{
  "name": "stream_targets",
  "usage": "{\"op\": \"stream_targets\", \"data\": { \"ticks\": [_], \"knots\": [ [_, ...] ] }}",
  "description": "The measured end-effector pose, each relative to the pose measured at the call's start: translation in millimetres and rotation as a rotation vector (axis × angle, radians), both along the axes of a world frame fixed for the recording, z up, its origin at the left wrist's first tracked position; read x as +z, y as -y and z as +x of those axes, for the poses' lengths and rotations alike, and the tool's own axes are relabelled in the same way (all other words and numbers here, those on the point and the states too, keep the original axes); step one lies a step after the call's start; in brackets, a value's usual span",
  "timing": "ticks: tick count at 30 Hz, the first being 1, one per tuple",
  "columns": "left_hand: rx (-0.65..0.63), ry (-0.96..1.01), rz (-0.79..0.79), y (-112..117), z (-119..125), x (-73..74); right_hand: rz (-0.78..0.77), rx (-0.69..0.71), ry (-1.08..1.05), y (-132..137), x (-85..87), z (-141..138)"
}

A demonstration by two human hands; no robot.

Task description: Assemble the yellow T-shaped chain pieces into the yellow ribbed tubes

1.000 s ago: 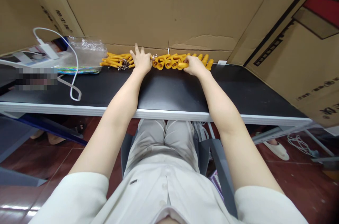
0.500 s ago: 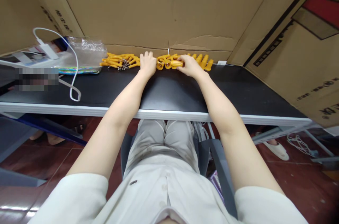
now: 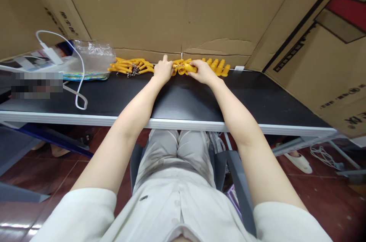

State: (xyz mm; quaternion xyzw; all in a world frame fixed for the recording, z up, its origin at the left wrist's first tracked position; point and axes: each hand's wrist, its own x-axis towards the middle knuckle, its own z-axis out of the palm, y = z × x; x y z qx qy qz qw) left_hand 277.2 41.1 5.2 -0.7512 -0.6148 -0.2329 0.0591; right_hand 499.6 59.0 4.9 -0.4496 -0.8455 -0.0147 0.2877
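My right hand is closed around a ridged yellow plastic cylinder, which points left. A short way left of it, my left hand pinches a thin yellow piece that its fingers mostly cover; a small metal coil shows between the hands. To the left lies a pile of yellow stick-like pieces, with several dark metal spirals at their ends. Tapered yellow cylinders stand in a row right of my right hand. More yellow pieces lie behind and between the hands.
The black tabletop has a grey front edge. A cardboard wall rises behind it, with another cardboard panel at right. Left are a clear plastic bag, a white cable and a white adapter.
My left hand has moved slightly right, toward my right hand, and now pinches a thin yellow piece. The cylinder in my right hand has tilted a little; that hand stays nearly in place.
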Motion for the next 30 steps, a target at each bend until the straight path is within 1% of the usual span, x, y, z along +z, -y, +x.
{"op": "stream_targets", "data": {
  "ticks": [7, 11, 15, 20, 23, 26, 28, 30],
  "knots": [
    [-0.086, 0.186, 0.061, -12, -12, -2.2, 0.018, -0.05, 0.008, 0, 0.4, 6],
    [-0.082, 0.12, 0.054, -4, -6, 0.6, 0.018, -0.058, 0.018, 3, 0.0, 3],
    [-0.073, 0.069, 0.008, 2, -1, 1.0, 0.025, -0.069, 0.046, 7, 1.0, 1],
    [-0.152, 0.061, 0.028, -3, -7, -0.7, -0.015, -0.072, 0.037, 9, 0.5, 1],
    [-0.129, 0.077, 0.003, -2, -9, 2.0, -0.043, -0.05, -0.015, 9, 2.2, 0],
    [-0.09, 0.088, -0.027, 2, -9, 5.0, -0.087, -0.058, -0.106, 10, 5.1, 2],
    [-0.074, 0.089, -0.033, 4, -10, 5.9, -0.153, -0.056, -0.19, 9, 6.4, 5],
    [-0.066, 0.086, -0.032, 5, -12, 6.6, -0.229, -0.022, -0.284, 8, 7.4, 9]
  ]
}}
